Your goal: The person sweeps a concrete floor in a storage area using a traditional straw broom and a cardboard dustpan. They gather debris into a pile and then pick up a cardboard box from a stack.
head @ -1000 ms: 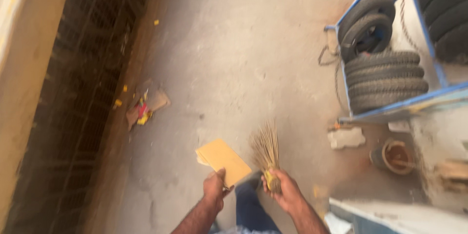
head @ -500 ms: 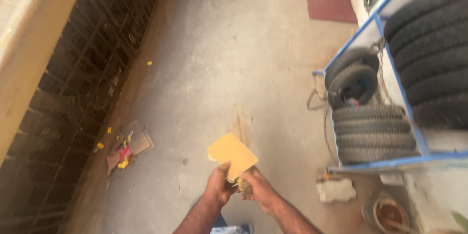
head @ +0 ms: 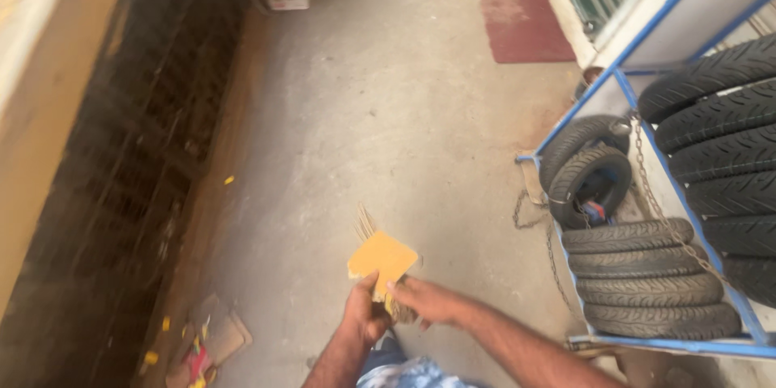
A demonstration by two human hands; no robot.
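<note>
Now left hand (head: 365, 315) grips yellow card (head: 381, 257) w/ thumb up, right hand (head: 422, 301) closed on stick broom (head: 368, 225) behind it, tyre stack (head: 647, 279) right.

Yellow, grey and black across a workshop floor

A yellow-orange card (head: 383, 257) is seen against the grey concrete floor (head: 380, 105); black ribbed tyres (head: 647, 279) are framed by a blue rack (head: 614, 73), and a dark red mat (head: 521, 6) is shown beyond.
</note>
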